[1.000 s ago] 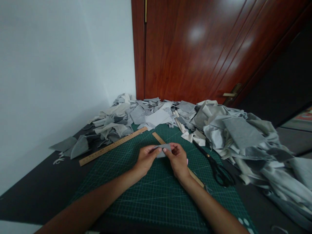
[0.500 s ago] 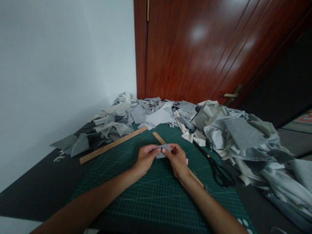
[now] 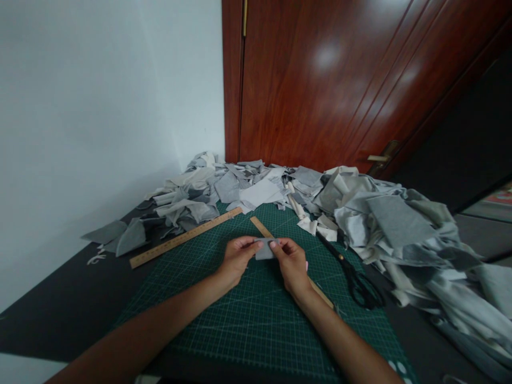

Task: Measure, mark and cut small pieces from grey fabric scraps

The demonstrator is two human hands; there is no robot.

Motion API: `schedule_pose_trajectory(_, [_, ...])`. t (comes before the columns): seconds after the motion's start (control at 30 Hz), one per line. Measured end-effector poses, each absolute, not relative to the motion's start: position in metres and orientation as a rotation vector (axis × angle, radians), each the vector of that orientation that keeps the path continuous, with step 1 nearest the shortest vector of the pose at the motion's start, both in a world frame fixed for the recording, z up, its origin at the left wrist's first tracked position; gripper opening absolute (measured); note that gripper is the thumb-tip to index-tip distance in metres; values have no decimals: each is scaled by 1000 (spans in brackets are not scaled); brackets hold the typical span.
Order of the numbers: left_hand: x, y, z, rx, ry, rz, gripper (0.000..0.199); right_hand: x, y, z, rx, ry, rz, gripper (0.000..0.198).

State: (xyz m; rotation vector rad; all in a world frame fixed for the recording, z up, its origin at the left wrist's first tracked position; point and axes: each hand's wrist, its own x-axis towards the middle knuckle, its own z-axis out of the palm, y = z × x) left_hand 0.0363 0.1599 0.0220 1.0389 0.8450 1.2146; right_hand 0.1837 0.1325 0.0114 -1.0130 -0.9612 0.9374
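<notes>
Between my two hands is a small grey piece of fabric (image 3: 264, 253), held above the green cutting mat (image 3: 240, 330). My left hand (image 3: 239, 257) pinches its left side, thumb on the near face. On the right side, my right hand (image 3: 292, 261) grips it the same way, with the fingers hidden behind. A wooden ruler (image 3: 262, 228) lies on the mat partly under my right hand and forearm. Something small and pink (image 3: 306, 265) peeks out beside that hand. Black-handled scissors (image 3: 356, 280) lie to the right of it.
A second wooden ruler (image 3: 186, 238) lies aslant at the mat's left edge. Grey and cream fabric scraps heap up at the back (image 3: 256, 193) and right (image 3: 400, 218). A white wall (image 3: 100, 106) and a brown wooden door (image 3: 312, 85) stand behind the black table (image 3: 60, 298).
The grey fabric's upper edge, bunched and raised at the right corner before, now lies flatter and straighter between my thumbs. Both hands stay in nearly the same place.
</notes>
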Motion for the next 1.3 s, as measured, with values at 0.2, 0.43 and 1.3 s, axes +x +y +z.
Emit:
schedule_pose_trajectory(0.2, [37,159,23,1028,850,1220,35,182,132,12,-1019,-957,950,19])
schedule_pose_trajectory(0.43, [37,159,24,1041,877,1244,35,181,132,14,-1022,-944,942,24])
schedule_pose_trajectory(1.3, [34,160,23,1428,900,1236,15,182,123,22,-1133,-1343,674,15])
